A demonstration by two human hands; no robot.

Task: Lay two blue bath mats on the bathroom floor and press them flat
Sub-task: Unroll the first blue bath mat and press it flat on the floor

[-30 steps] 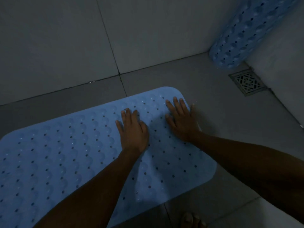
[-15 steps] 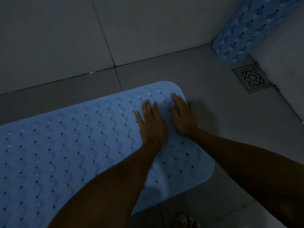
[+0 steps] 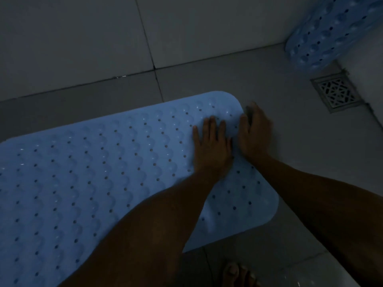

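On the grey tiled floor [image 3: 238, 77], seen from the head camera, a blue bath mat [image 3: 93, 172] lies unrolled, its rounded far-right corner close to the wall [image 3: 72, 38] and its surface dotted with small holes and raised bumps. Both hands rest near that right end. The left hand [image 3: 211, 146] lies palm down on the mat, its fingers [image 3: 211, 127] straight and held close together, holding nothing — flat on the surface. The right hand [image 3: 256, 135] sits just beside it at the mat's right edge, partly on the mat and partly over the floor; its fingers [image 3: 253, 112] are extended and close together, somewhat blurred, pinching nothing. The two hands nearly touch at the thumbs.

A second blue mat [image 3: 331, 32] stands rolled up in the far-right corner, leaning against the wall, well apart from the flat one. A square metal drain grate [image 3: 336, 93] is set into the floor between that roll and the hands — near the roll's base. Bare toes [image 3: 238, 274] show at the bottom edge, on the floor just below the mat's near corner.
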